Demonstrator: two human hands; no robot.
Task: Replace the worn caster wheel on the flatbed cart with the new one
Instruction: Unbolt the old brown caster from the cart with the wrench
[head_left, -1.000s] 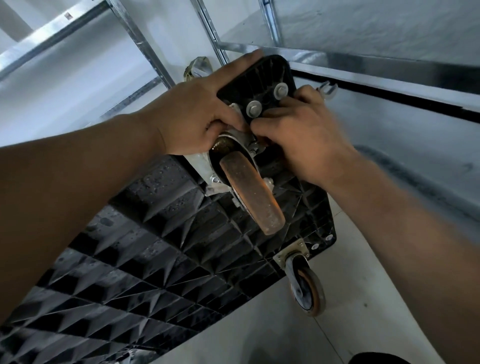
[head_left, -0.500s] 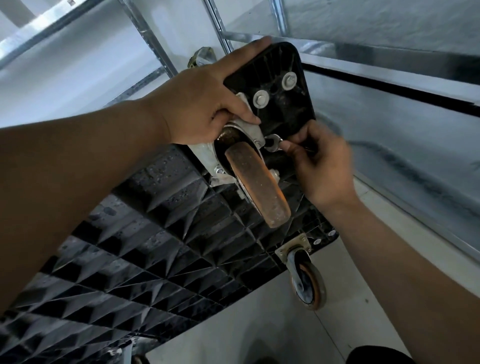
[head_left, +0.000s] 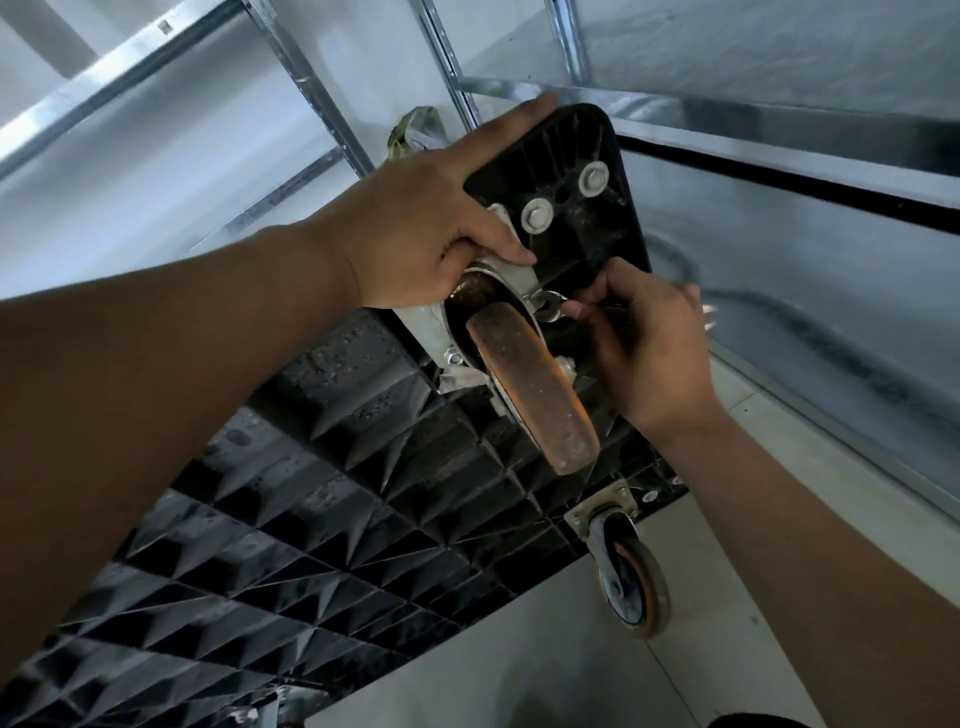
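Wheels orange-treaded, two; washered bolts, two; wrench, one, in right hand.

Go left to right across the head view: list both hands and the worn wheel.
Left hand gripping the silver metal caster bracket → worn orange-brown rubber caster wheel → right hand pinching a small silver wrench.

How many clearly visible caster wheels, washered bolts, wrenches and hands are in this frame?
Caster wheels: 2
Washered bolts: 2
Wrench: 1
Hands: 2
Total: 7
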